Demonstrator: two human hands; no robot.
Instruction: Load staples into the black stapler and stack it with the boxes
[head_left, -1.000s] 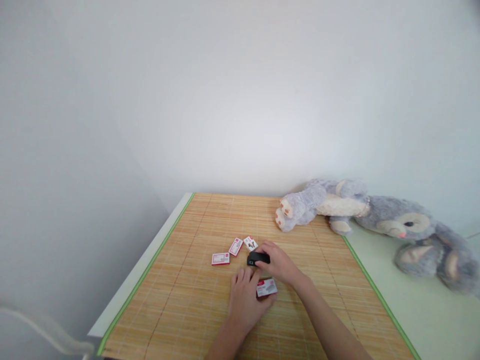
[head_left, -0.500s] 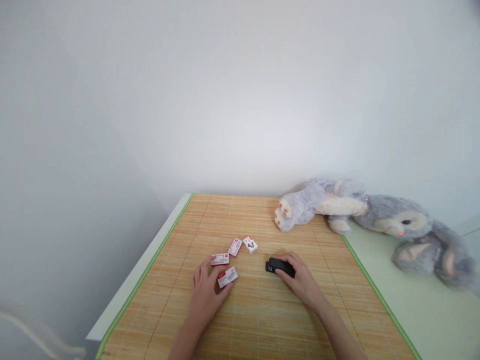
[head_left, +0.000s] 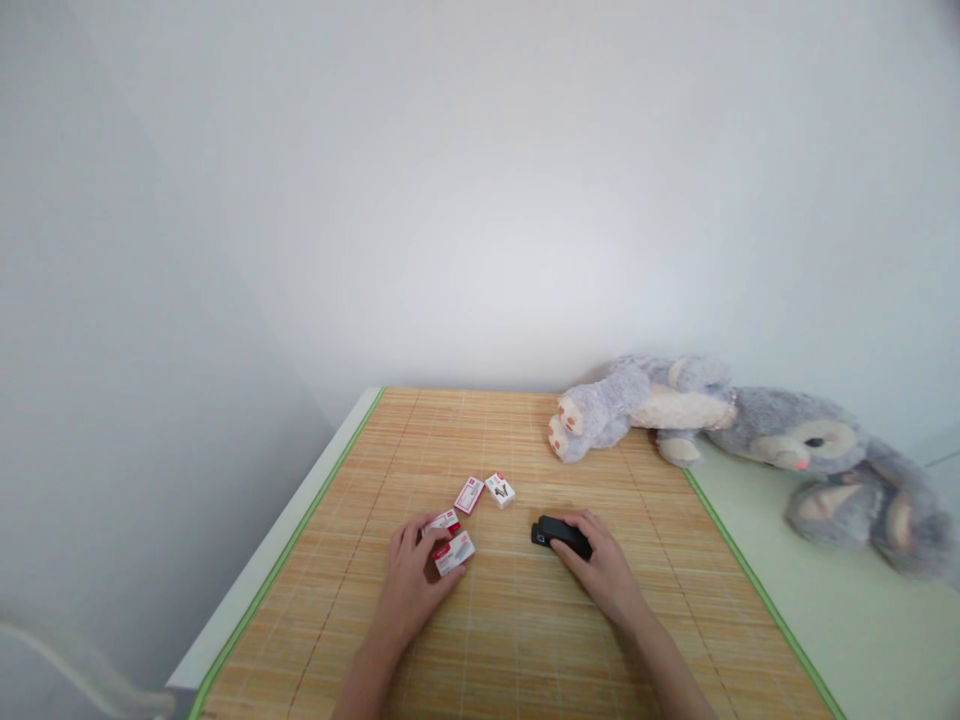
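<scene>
My left hand (head_left: 412, 575) curls around a small red-and-white staple box (head_left: 454, 553), thumb at its near edge and forefinger on its left end. Its other fingertips touch a second staple box (head_left: 445, 520) just behind, partly covered by the fingers. Beyond them lie a third box (head_left: 469, 495) with a red border and a white box with a dark picture (head_left: 500, 490), side by side. On the right, my right hand (head_left: 600, 560) grips a black stapler (head_left: 564, 536) that rests on the mat, thumb on its near side and fingers over the far side.
A bamboo mat (head_left: 540, 640) with green edging covers much of the pale table (head_left: 847, 530). A grey plush rabbit (head_left: 795, 430) lies along the back right, its feet over the mat. A white wall (head_left: 480, 200) stands behind. A pale, blurred cord-like thing (head_left: 67, 670) is at lower left.
The second staple box has turned and shifted slightly, and now sits against the nearest one. My left fingers have moved a little to the right. My right hand and the stapler stay almost still.
</scene>
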